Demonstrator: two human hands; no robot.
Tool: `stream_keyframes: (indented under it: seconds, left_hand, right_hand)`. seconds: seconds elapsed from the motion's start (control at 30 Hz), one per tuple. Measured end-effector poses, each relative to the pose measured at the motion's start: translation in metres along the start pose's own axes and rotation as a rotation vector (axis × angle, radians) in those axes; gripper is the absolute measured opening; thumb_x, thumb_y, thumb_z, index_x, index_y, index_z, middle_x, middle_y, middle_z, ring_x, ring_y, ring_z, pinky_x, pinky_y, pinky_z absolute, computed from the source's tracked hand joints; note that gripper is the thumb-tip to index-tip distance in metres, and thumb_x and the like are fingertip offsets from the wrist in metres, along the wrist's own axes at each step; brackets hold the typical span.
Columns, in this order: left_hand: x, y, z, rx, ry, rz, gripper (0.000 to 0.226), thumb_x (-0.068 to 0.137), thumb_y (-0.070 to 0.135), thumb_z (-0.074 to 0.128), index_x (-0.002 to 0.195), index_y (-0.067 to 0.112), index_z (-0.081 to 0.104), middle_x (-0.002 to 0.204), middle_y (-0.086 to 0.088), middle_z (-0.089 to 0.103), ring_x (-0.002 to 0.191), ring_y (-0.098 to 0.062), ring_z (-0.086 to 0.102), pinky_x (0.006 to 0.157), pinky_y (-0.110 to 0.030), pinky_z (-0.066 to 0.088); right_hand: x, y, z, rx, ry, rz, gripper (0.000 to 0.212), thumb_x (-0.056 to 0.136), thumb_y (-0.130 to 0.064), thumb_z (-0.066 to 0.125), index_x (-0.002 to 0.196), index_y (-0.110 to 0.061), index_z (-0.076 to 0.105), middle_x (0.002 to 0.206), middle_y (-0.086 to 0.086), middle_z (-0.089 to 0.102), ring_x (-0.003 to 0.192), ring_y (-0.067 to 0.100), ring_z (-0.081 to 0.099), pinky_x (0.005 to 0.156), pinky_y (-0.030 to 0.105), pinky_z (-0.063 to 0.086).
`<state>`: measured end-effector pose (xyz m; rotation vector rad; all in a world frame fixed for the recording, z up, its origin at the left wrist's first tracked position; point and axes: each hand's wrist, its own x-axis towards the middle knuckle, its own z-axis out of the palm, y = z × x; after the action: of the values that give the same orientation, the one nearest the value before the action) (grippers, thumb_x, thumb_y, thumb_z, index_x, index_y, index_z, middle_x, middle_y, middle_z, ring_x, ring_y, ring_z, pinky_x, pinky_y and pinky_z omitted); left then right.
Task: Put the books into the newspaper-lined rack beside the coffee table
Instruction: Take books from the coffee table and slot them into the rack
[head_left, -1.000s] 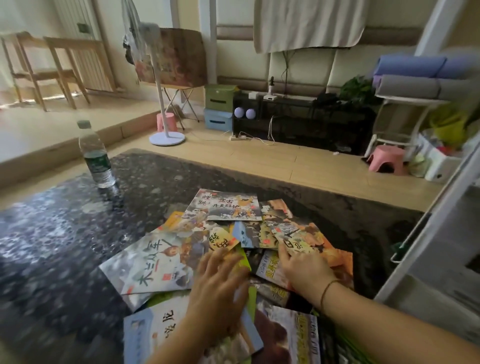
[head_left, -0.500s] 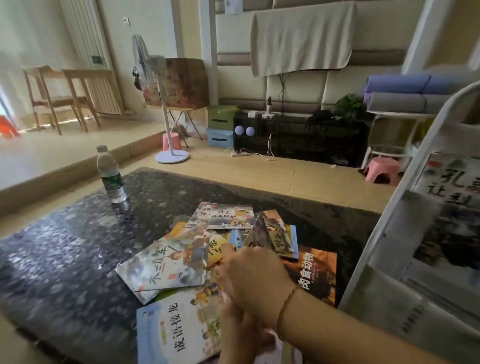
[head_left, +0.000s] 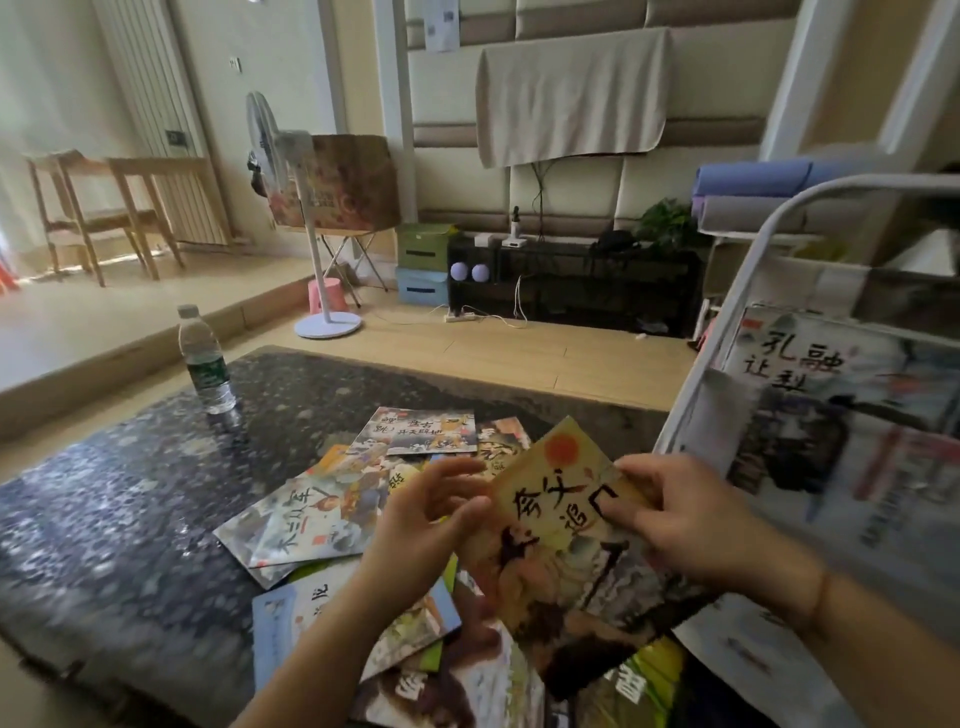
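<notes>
- Your right hand (head_left: 691, 519) grips a thin, glossy yellow book (head_left: 561, 525) by its right edge, tilted above the tabletop (head_left: 130, 519), just beside the rack (head_left: 727, 332).
- Its cover shows a red sun and black brush characters.
- Your left hand (head_left: 421, 525) is relaxed, fingers loosely spread near the book's left edge.
- Other flat books (head_left: 311, 519) lie overlapping on the dark speckled stone.
- The white tube rack holds newspaper (head_left: 753, 660); its print is blurred.
- A plastic bottle (head_left: 205, 358) stands far left.

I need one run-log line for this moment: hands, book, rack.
right hand: grips yellow book | left hand: open beside it | rack: holds one book | more books on table
</notes>
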<state>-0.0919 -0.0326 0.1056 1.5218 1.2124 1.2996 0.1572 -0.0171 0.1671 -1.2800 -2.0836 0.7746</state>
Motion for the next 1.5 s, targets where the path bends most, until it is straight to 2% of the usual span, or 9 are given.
stream_keyframes:
  seconds: [0.13, 0.33, 0.5, 0.67, 0.77, 0.87, 1.1, 1.4, 1.5]
  left_hand:
    - [-0.005, 0.005, 0.035, -0.172, -0.028, -0.104, 0.040, 0.086, 0.028, 0.068, 0.123, 0.016, 0.057, 0.110, -0.005, 0.073, 0.096, -0.025, 0.072, 0.075, -0.037, 0.059]
    - [-0.007, 0.028, 0.103, -0.071, -0.105, -0.110, 0.015, 0.092, 0.007, 0.062, 0.106, 0.011, 0.067, 0.086, -0.003, 0.077, 0.084, -0.018, 0.074, 0.074, -0.030, 0.059]
    - [0.002, 0.050, 0.144, 0.027, -0.146, 0.021, 0.017, 0.092, 0.004, 0.063, 0.096, 0.020, 0.069, 0.080, 0.002, 0.077, 0.077, -0.012, 0.073, 0.068, -0.024, 0.058]
    - [0.026, 0.089, 0.198, 0.010, -0.161, 0.107, 0.017, 0.093, 0.007, 0.062, 0.096, 0.022, 0.068, 0.082, 0.008, 0.077, 0.079, -0.008, 0.073, 0.072, -0.025, 0.058]
    - [0.048, 0.115, 0.229, -0.036, -0.161, 0.134, 0.015, 0.094, 0.012, 0.061, 0.094, 0.025, 0.068, 0.086, 0.007, 0.077, 0.081, -0.010, 0.074, 0.072, -0.032, 0.061]
    - [0.074, 0.140, 0.259, -0.051, -0.227, 0.134, 0.012, 0.095, 0.017, 0.060, 0.105, 0.020, 0.067, 0.095, -0.001, 0.076, 0.087, -0.015, 0.074, 0.079, -0.045, 0.061]
    - [0.111, 0.169, 0.309, 0.268, -0.157, 0.342, 0.008, 0.093, 0.024, 0.065, 0.092, 0.028, 0.071, 0.084, 0.011, 0.072, 0.077, 0.002, 0.068, 0.075, -0.025, 0.059]
    - [0.106, 0.137, 0.325, 0.643, -0.262, 0.353, 0.020, 0.095, 0.032, 0.060, 0.084, 0.023, 0.075, 0.070, 0.007, 0.070, 0.059, -0.009, 0.066, 0.058, -0.032, 0.060]
    - [0.104, 0.128, 0.330, 0.667, -0.276, 0.333, 0.036, 0.099, 0.033, 0.050, 0.075, 0.018, 0.072, 0.069, 0.001, 0.068, 0.063, -0.019, 0.066, 0.070, -0.042, 0.060]
  right_hand:
    - [-0.035, 0.026, -0.022, 0.464, 0.377, 0.211, 0.015, 0.091, -0.009, 0.061, 0.101, -0.017, 0.068, 0.086, -0.003, 0.076, 0.082, 0.014, 0.073, 0.069, 0.030, 0.058]
    - [-0.075, 0.042, -0.045, 0.489, 0.527, 0.303, 0.022, 0.087, -0.013, 0.066, 0.107, -0.021, 0.063, 0.095, -0.002, 0.075, 0.086, 0.012, 0.072, 0.078, 0.039, 0.058]
    - [-0.108, 0.032, -0.099, -0.400, 0.860, -0.054, 0.082, 0.075, -0.028, 0.080, 0.142, -0.017, 0.036, 0.140, 0.002, 0.043, 0.129, 0.020, 0.042, 0.107, 0.041, 0.039]
    - [-0.108, 0.026, -0.161, -1.101, 0.679, -0.085, 0.075, 0.080, -0.054, 0.064, 0.142, -0.020, 0.039, 0.136, 0.004, 0.051, 0.121, 0.031, 0.050, 0.105, 0.062, 0.031]
    - [-0.104, 0.024, -0.197, -1.256, 0.699, -0.071, 0.072, 0.080, -0.052, 0.064, 0.141, -0.020, 0.042, 0.125, 0.006, 0.056, 0.105, 0.031, 0.055, 0.098, 0.055, 0.036]
    - [-0.100, 0.019, -0.234, -1.351, 0.758, -0.040, 0.070, 0.079, -0.050, 0.066, 0.138, -0.020, 0.042, 0.114, 0.008, 0.056, 0.099, 0.031, 0.054, 0.086, 0.046, 0.039]
    - [-0.102, 0.030, -0.279, -1.462, 0.784, 0.038, 0.067, 0.081, -0.046, 0.066, 0.136, -0.018, 0.041, 0.115, 0.012, 0.055, 0.100, 0.032, 0.054, 0.089, 0.046, 0.038]
    - [-0.117, 0.077, -0.257, -1.437, 0.679, 0.116, 0.063, 0.081, -0.050, 0.066, 0.130, -0.017, 0.046, 0.113, 0.007, 0.058, 0.096, 0.029, 0.058, 0.090, 0.047, 0.038]
    - [-0.121, 0.086, -0.249, -1.415, 0.637, 0.145, 0.060, 0.080, -0.051, 0.065, 0.127, -0.017, 0.049, 0.115, 0.006, 0.056, 0.098, 0.029, 0.058, 0.090, 0.046, 0.038]
